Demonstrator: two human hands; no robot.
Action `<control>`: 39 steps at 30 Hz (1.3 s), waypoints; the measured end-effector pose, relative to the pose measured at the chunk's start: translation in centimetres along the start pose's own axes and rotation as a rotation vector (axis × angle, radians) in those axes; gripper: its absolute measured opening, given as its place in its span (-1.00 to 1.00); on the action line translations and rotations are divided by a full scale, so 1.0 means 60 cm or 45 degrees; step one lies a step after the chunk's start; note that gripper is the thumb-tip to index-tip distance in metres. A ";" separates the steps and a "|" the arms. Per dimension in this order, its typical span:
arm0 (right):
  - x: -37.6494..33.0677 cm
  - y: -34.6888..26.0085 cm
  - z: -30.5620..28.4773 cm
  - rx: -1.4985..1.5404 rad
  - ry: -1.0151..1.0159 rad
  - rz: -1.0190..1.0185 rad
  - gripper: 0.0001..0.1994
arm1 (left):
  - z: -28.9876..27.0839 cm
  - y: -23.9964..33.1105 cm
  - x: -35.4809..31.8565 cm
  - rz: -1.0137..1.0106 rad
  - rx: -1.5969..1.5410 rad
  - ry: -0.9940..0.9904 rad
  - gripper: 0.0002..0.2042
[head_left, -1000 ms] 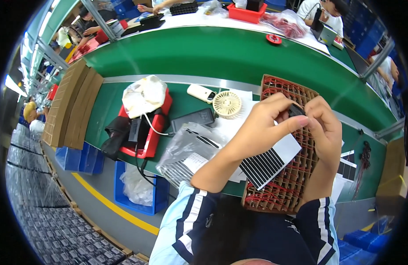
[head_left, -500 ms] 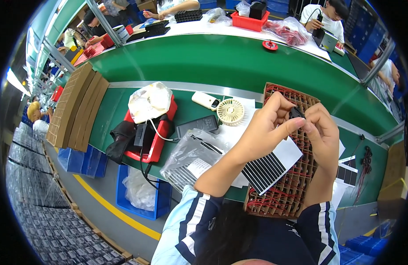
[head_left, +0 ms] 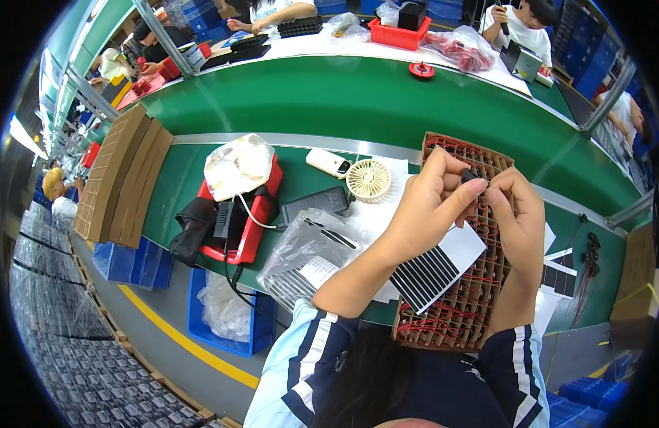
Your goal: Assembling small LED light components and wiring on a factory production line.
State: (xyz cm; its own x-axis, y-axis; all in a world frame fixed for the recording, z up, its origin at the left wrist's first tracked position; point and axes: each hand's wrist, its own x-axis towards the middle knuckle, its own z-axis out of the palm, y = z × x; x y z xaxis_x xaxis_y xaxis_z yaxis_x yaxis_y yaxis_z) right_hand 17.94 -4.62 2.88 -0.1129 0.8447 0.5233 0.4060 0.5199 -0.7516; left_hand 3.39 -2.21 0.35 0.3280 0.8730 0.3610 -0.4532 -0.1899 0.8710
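Above a cardboard divider box (head_left: pixel 454 317) my two hands meet around a small black part (head_left: pixel 469 175). My left hand (head_left: pixel 438 198) pinches this part between thumb and fingers. Close against it, my right hand (head_left: pixel 516 210) has its thumb and curled fingertips at the part's right side; its exact shape is mostly hidden. Red wires and small dark pieces fill the box's narrow cells. Lying over the box's left side, a white sheet with black strips (head_left: pixel 438 272) sits under my left wrist.
Left on the green bench are a cream handheld fan (head_left: pixel 368 180), a black power adapter (head_left: pixel 313 204), a clear plastic bag (head_left: pixel 293 258) and a red bin (head_left: pixel 252 232). Cardboard dividers (head_left: pixel 115 178) stand farther left. A blue bin (head_left: pixel 254 324) is below. Dark cables (head_left: pixel 590 260) lie right. People work across the bench.
My right thumb and fingers have drawn slightly apart from my left fingertips. The black part now sits more in my left fingers. The whole view has shifted slightly.
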 end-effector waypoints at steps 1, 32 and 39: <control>0.000 -0.001 -0.001 -0.006 0.012 0.058 -0.81 | 0.002 0.000 0.001 0.013 0.006 0.011 -0.79; 0.010 0.019 -0.024 0.300 -0.271 -0.033 -0.87 | -0.002 0.000 -0.001 -0.061 -0.016 -0.069 -0.75; 0.002 0.006 -0.014 0.160 -0.138 0.104 -0.81 | 0.003 -0.003 -0.004 -0.063 -0.295 -0.040 -0.70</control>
State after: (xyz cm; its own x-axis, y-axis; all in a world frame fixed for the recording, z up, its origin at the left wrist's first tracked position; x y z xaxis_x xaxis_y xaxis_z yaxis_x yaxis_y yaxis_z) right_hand 18.83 -4.44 3.03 -0.1837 0.8901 0.4171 0.3024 0.4549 -0.8376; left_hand 3.54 -2.49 0.18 0.3785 0.8636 0.3332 -0.6131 -0.0358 0.7892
